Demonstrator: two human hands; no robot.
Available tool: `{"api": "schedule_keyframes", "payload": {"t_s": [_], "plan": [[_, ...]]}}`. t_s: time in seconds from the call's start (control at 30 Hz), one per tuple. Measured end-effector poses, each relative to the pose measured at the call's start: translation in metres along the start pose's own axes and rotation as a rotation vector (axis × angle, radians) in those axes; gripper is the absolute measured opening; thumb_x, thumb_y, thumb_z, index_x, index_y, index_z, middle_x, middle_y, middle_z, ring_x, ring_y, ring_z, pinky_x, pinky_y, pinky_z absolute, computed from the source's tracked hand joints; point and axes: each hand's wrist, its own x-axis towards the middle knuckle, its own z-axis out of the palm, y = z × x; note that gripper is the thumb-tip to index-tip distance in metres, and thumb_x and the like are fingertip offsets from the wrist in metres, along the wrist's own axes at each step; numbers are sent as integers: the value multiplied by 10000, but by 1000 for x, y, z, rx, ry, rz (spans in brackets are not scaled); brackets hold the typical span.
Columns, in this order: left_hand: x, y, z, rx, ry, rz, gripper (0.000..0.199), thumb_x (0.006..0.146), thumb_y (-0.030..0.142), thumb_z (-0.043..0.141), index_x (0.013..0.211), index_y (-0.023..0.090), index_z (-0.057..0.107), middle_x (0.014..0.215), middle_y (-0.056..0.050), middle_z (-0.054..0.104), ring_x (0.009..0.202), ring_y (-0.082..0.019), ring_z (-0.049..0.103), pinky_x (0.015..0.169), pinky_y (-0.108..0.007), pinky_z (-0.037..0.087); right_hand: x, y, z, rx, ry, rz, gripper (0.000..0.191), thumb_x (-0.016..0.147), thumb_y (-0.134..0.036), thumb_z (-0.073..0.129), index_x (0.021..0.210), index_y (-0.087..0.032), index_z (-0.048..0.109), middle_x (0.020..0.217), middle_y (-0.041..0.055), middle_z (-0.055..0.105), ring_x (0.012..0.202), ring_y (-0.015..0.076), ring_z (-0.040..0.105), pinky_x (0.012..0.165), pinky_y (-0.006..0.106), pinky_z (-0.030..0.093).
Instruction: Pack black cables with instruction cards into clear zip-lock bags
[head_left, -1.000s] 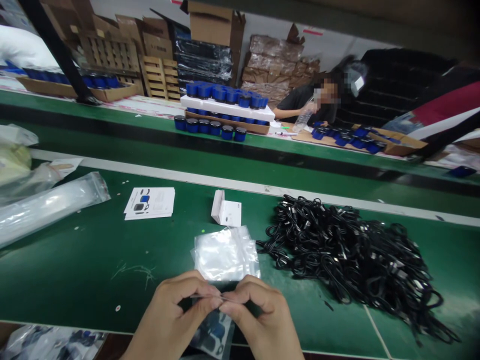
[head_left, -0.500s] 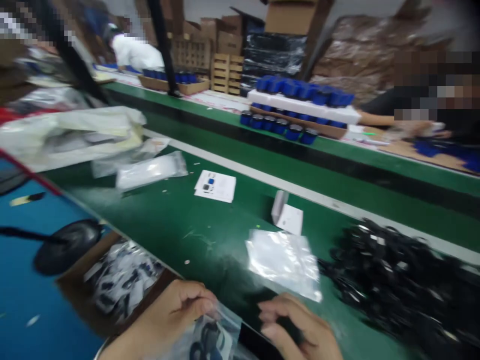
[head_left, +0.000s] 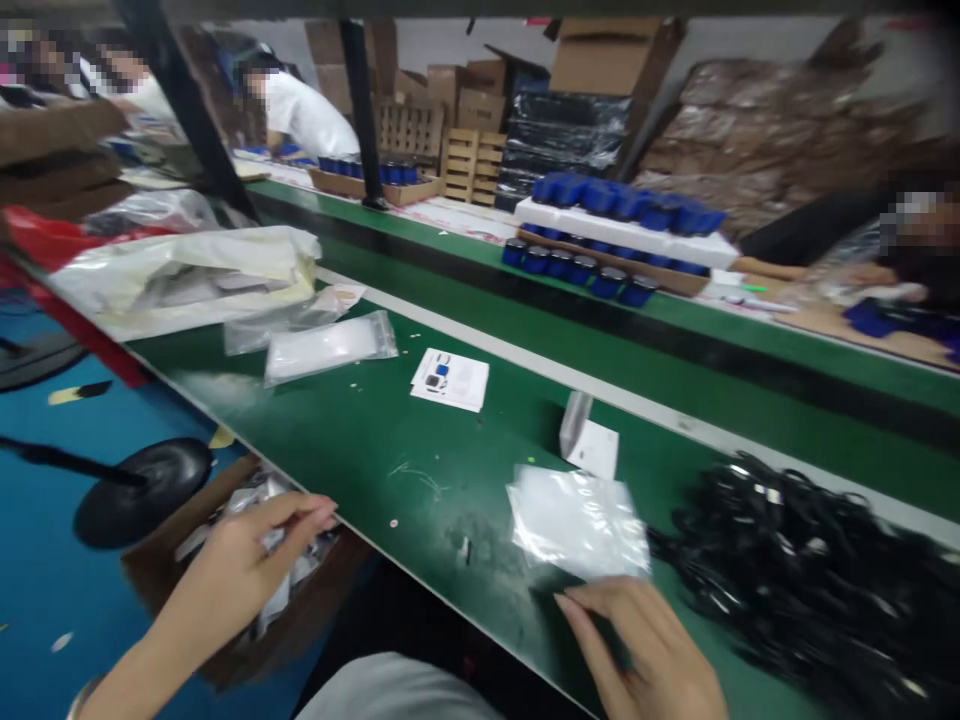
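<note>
My left hand (head_left: pixel 259 555) is over the cardboard box (head_left: pixel 150 590) below the table edge. Its thumb and fingertips are pressed together, and no bag shows between them. Small clear bags (head_left: pixel 281 600) with dark parts lie in the box, partly hidden by the hand. My right hand (head_left: pixel 645 640) hovers over the near table edge, thumb and index finger apart and holding nothing. Just beyond its fingertips lies a stack of flat clear plastic bags (head_left: pixel 577 520). To its right is a large heap of black cables (head_left: pixel 810 570).
On the green table (head_left: pixel 337 430) lie printed leaflets (head_left: pixel 457 380), folded white papers (head_left: pixel 596 448), a filled clear bag (head_left: pixel 330 345) and a big white sack (head_left: pixel 187 250). Blue-and-black items (head_left: pixel 581 270) line the far side. Co-workers sit opposite. A round black stand base (head_left: pixel 142 490) is on the floor.
My left hand has moved left, from the table edge to over the box; the clear bag with black parts has left its grip. My right hand has shifted slightly right.
</note>
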Motion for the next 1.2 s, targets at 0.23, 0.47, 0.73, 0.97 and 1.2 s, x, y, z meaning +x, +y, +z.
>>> {"api": "schedule_keyframes", "payload": {"t_s": [0.23,0.47,0.73,0.97,1.2], "plan": [[24,114,88,73,-130,494,273,827,320,587,1082,232,629,1056,-40,669,983,-213,619,875,-326,489,-2,19,9,-359,-29,-158,298,959,-140,383,1187,-144,576,1063,122,722,952,251,693,964,483,424],[39,142,109,179,-126,429,128,767,280,648,869,204,639,667,6,647,693,-219,635,624,-295,471,-18,12,21,-255,-46,-78,325,927,-78,408,1193,-158,575,1144,87,692,999,217,670,891,382,511],[50,128,97,111,-88,446,202,852,360,513,899,238,667,794,22,746,740,-182,696,678,-244,492,-3,7,19,-94,113,304,338,905,-189,475,1235,-125,516,1135,156,646,1015,273,634,817,385,565],[51,126,75,5,-68,449,234,845,405,486,745,272,651,755,58,714,686,-137,666,633,-191,464,11,6,9,230,80,528,377,874,-212,491,1248,-185,526,1085,108,660,956,252,622,797,375,519],[47,127,68,-56,53,435,240,805,466,529,794,261,653,781,36,712,667,-134,682,629,-176,508,18,-4,1,813,123,788,229,734,-194,634,953,-219,570,661,-39,617,658,149,562,681,276,441]]}}
